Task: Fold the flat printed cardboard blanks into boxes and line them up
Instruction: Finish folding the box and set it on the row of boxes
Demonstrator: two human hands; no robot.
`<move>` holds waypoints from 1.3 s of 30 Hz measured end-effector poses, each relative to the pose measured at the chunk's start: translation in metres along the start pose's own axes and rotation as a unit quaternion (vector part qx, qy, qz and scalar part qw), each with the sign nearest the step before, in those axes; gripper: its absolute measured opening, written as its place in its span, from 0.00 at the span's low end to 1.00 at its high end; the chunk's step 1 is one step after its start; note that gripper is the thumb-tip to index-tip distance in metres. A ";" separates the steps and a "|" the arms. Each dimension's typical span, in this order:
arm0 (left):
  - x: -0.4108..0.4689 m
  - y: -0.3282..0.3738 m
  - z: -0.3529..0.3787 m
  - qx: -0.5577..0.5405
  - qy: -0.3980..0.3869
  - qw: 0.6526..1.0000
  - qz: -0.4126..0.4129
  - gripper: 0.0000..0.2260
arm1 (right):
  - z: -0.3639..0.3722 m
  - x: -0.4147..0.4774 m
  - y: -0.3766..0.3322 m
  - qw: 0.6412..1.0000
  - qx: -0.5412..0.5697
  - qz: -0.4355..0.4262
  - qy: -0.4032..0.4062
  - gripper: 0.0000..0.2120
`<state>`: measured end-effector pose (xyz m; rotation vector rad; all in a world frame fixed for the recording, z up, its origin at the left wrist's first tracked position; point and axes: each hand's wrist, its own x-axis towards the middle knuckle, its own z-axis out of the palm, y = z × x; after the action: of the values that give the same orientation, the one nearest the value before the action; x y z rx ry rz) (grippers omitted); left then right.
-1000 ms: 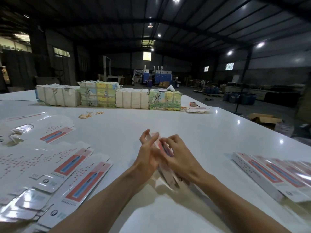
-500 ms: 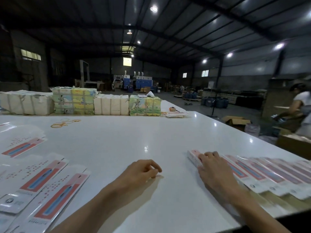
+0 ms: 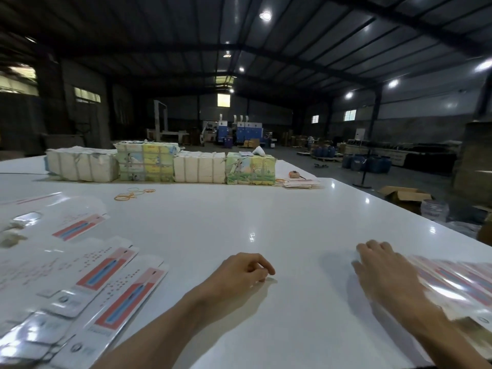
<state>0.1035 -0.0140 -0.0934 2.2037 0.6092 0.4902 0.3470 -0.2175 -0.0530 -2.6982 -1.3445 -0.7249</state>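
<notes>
Flat printed blanks [image 3: 87, 286], white with a red and blue stripe, lie fanned over the near left of the white table [image 3: 239, 222]. A row of folded boxes [image 3: 458, 286] with the same print lies blurred at the near right edge. My right hand [image 3: 383, 272] lies flat, fingers straight, at the left end of that row, its palm over the nearest box. My left hand [image 3: 239, 270] rests on the bare table between the two groups, fingers loosely curled, holding nothing.
Bundled stacks of paper [image 3: 159, 163] stand in a line across the far side of the table. Orange rubber bands [image 3: 133, 194] lie in front of them. A small pile of cards [image 3: 298, 182] sits at the far right corner. Cardboard cartons [image 3: 404, 195] stand on the floor beyond the right edge.
One second ago both hands held a box at the table's middle. My right hand then carried it to the row at the right; my left hand let go and now rests on the table.
</notes>
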 end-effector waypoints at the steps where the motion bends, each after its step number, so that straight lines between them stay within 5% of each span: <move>1: 0.000 0.001 -0.001 -0.005 0.002 1.000 -0.001 0.11 | -0.004 0.009 -0.015 0.999 0.030 -0.018 0.004 0.13; 8: -0.005 0.012 -0.015 -0.038 0.019 0.999 -0.027 0.11 | -0.009 0.063 -0.145 0.968 0.227 -0.098 0.042 0.11; 14: -0.014 0.019 -0.062 0.037 0.078 0.992 -0.093 0.10 | 0.031 0.056 -0.163 0.944 0.313 -0.106 0.007 0.12; 17: -0.032 0.012 -0.100 0.239 0.191 0.938 -0.161 0.11 | 0.037 0.060 -0.159 0.922 0.374 -0.096 -0.011 0.11; 20: -0.059 0.003 -0.131 0.365 0.225 0.854 -0.295 0.17 | 0.038 0.063 -0.159 0.905 0.417 -0.082 -0.020 0.09; 23: -0.082 -0.005 -0.152 0.392 0.208 0.792 -0.420 0.30 | 0.038 0.063 -0.159 0.897 0.434 -0.081 -0.028 0.09; 26: -0.095 -0.016 -0.161 0.396 0.180 0.764 -0.476 0.33 | 0.037 0.062 -0.158 0.891 0.446 -0.078 -0.028 0.09; 30: -0.101 -0.029 -0.173 0.380 0.175 0.768 -0.485 0.36 | 0.035 0.060 -0.156 0.887 0.454 -0.074 -0.032 0.10; 35: -0.104 -0.027 -0.187 0.357 0.161 0.790 -0.472 0.52 | 0.034 0.058 -0.155 0.883 0.460 -0.080 -0.037 0.11; 39: -0.099 -0.023 -0.187 0.351 0.152 0.835 -0.396 0.30 | 0.036 0.059 -0.156 0.884 0.458 -0.087 -0.042 0.11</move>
<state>-0.0802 0.0524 -0.0099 2.2297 2.0284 0.1619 0.2725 -0.0675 -0.0858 -1.8684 -1.4489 0.0678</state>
